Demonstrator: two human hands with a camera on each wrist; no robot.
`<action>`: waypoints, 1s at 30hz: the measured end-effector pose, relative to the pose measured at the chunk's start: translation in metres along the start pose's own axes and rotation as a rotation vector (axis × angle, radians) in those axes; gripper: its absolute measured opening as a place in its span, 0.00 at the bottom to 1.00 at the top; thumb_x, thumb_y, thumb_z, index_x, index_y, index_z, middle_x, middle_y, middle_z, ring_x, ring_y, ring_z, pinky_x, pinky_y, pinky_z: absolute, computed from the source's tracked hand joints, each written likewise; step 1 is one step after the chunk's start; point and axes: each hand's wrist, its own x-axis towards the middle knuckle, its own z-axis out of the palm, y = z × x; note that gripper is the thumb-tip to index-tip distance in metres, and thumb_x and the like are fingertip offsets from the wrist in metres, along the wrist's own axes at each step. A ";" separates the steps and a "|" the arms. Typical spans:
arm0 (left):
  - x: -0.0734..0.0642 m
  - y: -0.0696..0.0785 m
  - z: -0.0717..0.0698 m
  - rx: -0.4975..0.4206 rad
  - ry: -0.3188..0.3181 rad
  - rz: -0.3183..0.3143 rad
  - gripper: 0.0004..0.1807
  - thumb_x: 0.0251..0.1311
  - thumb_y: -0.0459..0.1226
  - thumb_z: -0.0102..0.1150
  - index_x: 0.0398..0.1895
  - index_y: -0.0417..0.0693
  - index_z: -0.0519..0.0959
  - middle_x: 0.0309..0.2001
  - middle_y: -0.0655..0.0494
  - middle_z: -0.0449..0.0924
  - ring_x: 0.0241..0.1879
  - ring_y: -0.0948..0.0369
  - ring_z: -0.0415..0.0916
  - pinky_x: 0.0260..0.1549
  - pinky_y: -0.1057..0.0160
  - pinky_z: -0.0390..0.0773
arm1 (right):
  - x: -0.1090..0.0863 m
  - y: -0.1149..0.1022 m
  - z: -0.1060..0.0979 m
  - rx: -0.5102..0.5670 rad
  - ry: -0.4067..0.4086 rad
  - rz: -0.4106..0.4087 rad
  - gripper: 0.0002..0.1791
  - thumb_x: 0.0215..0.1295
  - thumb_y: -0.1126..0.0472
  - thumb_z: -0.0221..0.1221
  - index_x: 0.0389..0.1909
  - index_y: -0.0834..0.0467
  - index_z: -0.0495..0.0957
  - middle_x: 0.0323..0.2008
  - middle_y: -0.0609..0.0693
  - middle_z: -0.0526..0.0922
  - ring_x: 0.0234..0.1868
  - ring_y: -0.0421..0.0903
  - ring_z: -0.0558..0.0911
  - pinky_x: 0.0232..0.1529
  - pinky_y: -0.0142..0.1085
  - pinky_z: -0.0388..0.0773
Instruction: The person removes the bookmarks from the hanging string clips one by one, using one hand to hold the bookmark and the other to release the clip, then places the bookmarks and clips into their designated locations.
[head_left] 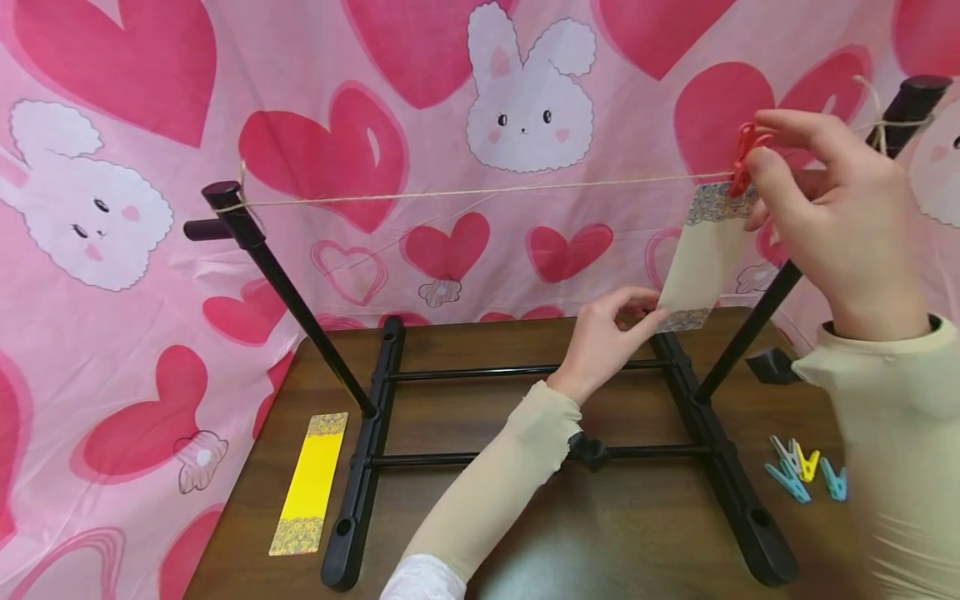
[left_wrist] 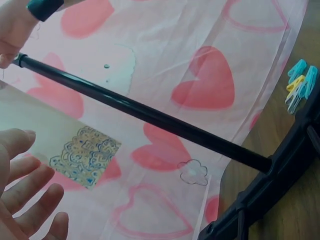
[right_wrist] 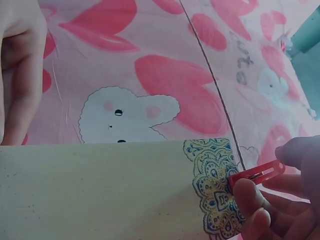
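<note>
A cream bookmark [head_left: 699,258] with patterned bands at both ends hangs slanted below a thin string [head_left: 480,192]. At its top edge, my right hand [head_left: 847,208] pinches a red clothespin [right_wrist: 257,174] between thumb and fingers; the clothespin's tip overlaps the patterned band beside the string. My left hand [head_left: 603,337] holds the bookmark's lower left edge with thumb and forefinger. The other fingers [left_wrist: 56,192] of that hand are loosely spread in the left wrist view.
A black stand [head_left: 375,467] carries the string between two slanted posts. On the brown table [head_left: 600,533], a yellow bookmark [head_left: 309,483] lies at left and several small clothespins [head_left: 808,467] at right. A pink cloth [head_left: 450,275] with hearts and rabbits hangs behind.
</note>
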 end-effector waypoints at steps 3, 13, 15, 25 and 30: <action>0.001 0.001 0.003 0.006 -0.007 0.000 0.14 0.67 0.37 0.70 0.54 0.46 0.85 0.46 0.55 0.88 0.42 0.75 0.78 0.44 0.68 0.84 | 0.003 0.002 0.002 0.022 0.003 -0.018 0.22 0.76 0.53 0.60 0.68 0.43 0.79 0.53 0.37 0.83 0.23 0.24 0.76 0.26 0.16 0.70; 0.002 0.005 0.007 0.032 -0.020 0.004 0.11 0.69 0.36 0.68 0.51 0.44 0.85 0.42 0.54 0.89 0.36 0.76 0.76 0.41 0.79 0.78 | 0.007 0.009 0.004 0.029 -0.019 -0.028 0.22 0.76 0.53 0.59 0.69 0.43 0.78 0.52 0.38 0.83 0.22 0.25 0.76 0.28 0.16 0.71; 0.001 0.005 0.007 0.033 -0.020 0.011 0.10 0.69 0.36 0.68 0.50 0.44 0.86 0.42 0.54 0.89 0.35 0.76 0.75 0.42 0.79 0.78 | 0.007 0.009 0.005 0.041 -0.020 -0.037 0.22 0.77 0.53 0.59 0.69 0.43 0.78 0.49 0.35 0.82 0.21 0.26 0.76 0.27 0.17 0.71; 0.000 0.004 0.002 0.151 0.023 0.063 0.08 0.69 0.37 0.67 0.48 0.45 0.88 0.42 0.57 0.89 0.37 0.75 0.74 0.42 0.82 0.74 | 0.011 0.004 0.001 0.191 -0.030 0.015 0.18 0.74 0.60 0.62 0.62 0.52 0.83 0.50 0.41 0.84 0.17 0.36 0.74 0.25 0.21 0.74; 0.001 0.005 0.001 0.158 0.023 0.072 0.09 0.69 0.37 0.67 0.48 0.45 0.88 0.42 0.57 0.89 0.37 0.73 0.74 0.42 0.79 0.77 | 0.010 0.002 -0.002 0.191 -0.030 0.034 0.18 0.74 0.60 0.63 0.62 0.52 0.83 0.52 0.46 0.84 0.18 0.39 0.73 0.27 0.21 0.75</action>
